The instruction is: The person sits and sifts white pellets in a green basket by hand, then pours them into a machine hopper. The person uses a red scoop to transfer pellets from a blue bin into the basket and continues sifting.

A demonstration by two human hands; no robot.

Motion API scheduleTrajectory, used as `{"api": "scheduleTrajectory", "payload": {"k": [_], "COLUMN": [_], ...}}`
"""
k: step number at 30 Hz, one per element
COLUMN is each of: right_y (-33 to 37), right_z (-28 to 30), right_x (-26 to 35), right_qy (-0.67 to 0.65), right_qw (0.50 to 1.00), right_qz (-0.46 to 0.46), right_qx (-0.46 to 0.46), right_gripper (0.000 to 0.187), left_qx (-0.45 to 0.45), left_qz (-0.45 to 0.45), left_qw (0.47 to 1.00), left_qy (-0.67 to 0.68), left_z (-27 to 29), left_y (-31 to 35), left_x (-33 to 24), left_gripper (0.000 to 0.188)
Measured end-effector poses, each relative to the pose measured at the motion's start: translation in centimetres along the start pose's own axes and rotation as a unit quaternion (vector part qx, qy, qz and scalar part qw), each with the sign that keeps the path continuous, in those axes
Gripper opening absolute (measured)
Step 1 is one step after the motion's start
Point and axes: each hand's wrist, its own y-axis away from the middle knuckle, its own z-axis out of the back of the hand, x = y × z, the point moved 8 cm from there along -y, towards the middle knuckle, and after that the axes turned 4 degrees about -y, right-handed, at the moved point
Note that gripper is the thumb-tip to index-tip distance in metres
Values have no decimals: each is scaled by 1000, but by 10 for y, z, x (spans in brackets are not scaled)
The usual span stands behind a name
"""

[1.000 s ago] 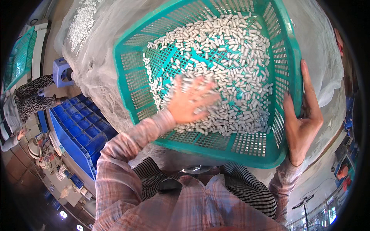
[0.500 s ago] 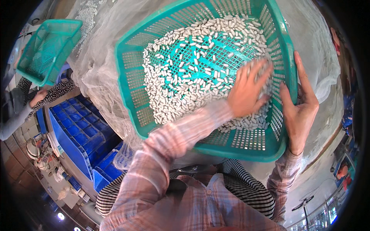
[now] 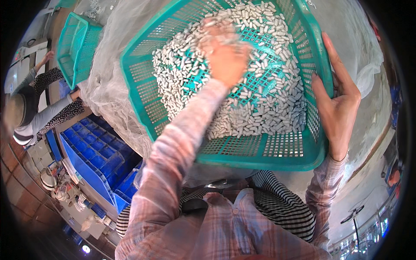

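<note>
A green plastic basket [image 3: 242, 162] with slotted walls and a mesh floor holds a mass of small white capsules [image 3: 260, 123]. The capsules lie thick along the sides and thinner in the middle, where the mesh shows through. My left hand [image 3: 227, 60] is inside the basket, on the capsules toward the far side. Motion blurs its fingers, but they look stretched out, with the thumb apart. My right hand [image 3: 340, 102] grips the basket's right rim, its thumb on the inner side and its fingers outside.
White netting [image 3: 108, 86] spreads under and around the basket. To the left stand blue compartmented trays [image 3: 93, 149]. Another green basket [image 3: 78, 50] is at the far left, beside a person [image 3: 30, 110] with an arm reaching toward it. A grey floor [image 3: 364, 195] shows at right.
My left hand has swept from the basket's right side to its far left part, shifting capsules. More capsules now lie at the right and near side. My right hand keeps its hold.
</note>
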Motion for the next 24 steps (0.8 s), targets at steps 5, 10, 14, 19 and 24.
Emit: {"api": "scheduleTrajectory", "payload": {"k": [5, 10, 14, 19, 24], "right_y": [-8, -27, -9, 14, 13], "right_z": [-1, 2, 8, 11, 8], "right_x": [-7, 31, 12, -3, -12], "right_qy": [72, 85, 85, 28, -67], "right_qw": [997, 990, 993, 999, 995], "right_qz": [-9, 109, 79, -46, -50], "right_qx": [22, 0, 9, -2, -62], "right_gripper": [53, 44, 52, 55, 53], "left_qx": [-50, 118, 4, -238, -298], "left_qz": [-230, -311, -37, 32, -82], "left_qw": [959, 941, 991, 971, 949], "left_qy": [156, -67, -125, -5, 53], "left_z": [-11, 0, 22, 43, 32], "left_y": [67, 130, 131, 81, 10], "left_x": [-135, -69, 113, 148, -6], "left_gripper": [73, 70, 67, 67, 65]}}
